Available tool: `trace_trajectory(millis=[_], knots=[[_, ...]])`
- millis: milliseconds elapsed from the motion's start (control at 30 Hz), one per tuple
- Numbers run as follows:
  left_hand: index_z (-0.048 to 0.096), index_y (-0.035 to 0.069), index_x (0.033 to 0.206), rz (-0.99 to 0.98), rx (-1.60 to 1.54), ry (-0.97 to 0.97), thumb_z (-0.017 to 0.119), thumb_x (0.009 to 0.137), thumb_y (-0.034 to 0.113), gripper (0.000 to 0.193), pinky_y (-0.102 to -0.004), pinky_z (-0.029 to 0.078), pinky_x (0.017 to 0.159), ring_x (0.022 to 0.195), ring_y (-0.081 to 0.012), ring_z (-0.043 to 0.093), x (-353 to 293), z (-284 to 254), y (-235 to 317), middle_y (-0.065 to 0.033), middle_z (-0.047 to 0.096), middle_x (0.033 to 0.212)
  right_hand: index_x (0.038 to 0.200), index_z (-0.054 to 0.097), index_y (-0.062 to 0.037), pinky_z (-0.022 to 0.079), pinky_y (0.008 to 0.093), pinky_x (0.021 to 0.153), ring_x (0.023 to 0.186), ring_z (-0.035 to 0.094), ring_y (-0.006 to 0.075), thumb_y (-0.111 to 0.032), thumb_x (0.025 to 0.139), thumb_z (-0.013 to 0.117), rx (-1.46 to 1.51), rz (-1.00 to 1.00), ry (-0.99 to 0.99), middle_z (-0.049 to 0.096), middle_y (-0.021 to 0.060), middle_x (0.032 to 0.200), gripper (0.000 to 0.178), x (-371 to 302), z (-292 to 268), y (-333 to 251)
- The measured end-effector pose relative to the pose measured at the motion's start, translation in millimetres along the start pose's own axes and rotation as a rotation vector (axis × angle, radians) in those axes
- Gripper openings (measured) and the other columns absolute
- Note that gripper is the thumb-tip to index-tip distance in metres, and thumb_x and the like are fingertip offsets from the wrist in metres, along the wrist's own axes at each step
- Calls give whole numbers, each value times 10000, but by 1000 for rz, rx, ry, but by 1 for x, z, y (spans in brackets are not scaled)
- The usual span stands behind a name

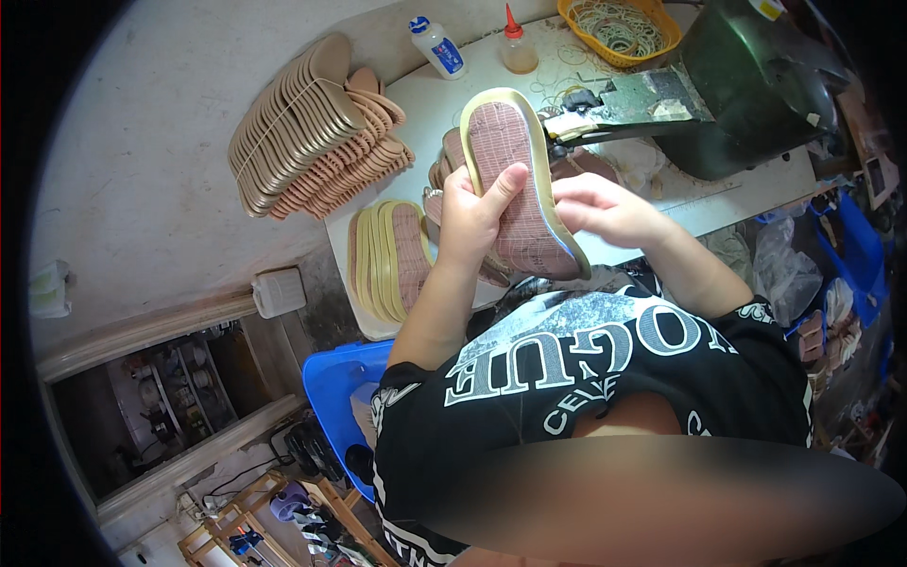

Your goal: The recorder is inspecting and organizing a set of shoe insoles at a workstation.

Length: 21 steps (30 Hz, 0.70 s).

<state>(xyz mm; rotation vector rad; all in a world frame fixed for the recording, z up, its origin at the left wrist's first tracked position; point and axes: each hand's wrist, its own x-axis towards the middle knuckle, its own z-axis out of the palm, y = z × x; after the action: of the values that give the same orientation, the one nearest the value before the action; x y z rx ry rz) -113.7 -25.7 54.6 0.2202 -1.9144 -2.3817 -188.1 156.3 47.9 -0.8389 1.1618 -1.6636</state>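
Observation:
A shoe insole (511, 156) is held up over the table, its pinkish-brown woven face toward me and a yellow-gold band running round its rim. My left hand (477, 210) is closed on its left side, thumb pressed flat on the woven face and fingers behind. At the right edge, my right hand (609, 210) has its fingers bent together against the band; the fingertips are partly hidden by the rim. Below and left of the held piece, a row of similar yellow-edged insoles (385, 255) rests on the table. More pieces lie partly hidden behind my left hand.
Bundled bronze and tan soles (307, 128) are stacked at the far left. Beyond stand a white bottle (439, 49), a red-tipped glue bottle (518, 52) and a yellow basket (619, 33) of bands. A green machine (746, 90) occupies the right. A blue bin (326, 378) stands below left.

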Motion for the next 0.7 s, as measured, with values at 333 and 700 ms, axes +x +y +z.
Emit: trace_trajectory(millis=[333,700], knots=[[638,-12,994,61,-122,38,702,849,201,266,-241,485,711,767,-101,608,13,19,-4,-46,664,891,795,654,-19,513,222,550,572,571,79,-246,840,675,81,296,-61,606,9,708,232,14,-29,-5],[580,-52,987,155,116,272,722,812,172,318,-261,494,685,762,-143,615,43,24,6,-76,645,912,991,660,13,454,221,600,663,528,34,-186,864,640,-33,143,170,633,-7,774,237,8,-20,5]])
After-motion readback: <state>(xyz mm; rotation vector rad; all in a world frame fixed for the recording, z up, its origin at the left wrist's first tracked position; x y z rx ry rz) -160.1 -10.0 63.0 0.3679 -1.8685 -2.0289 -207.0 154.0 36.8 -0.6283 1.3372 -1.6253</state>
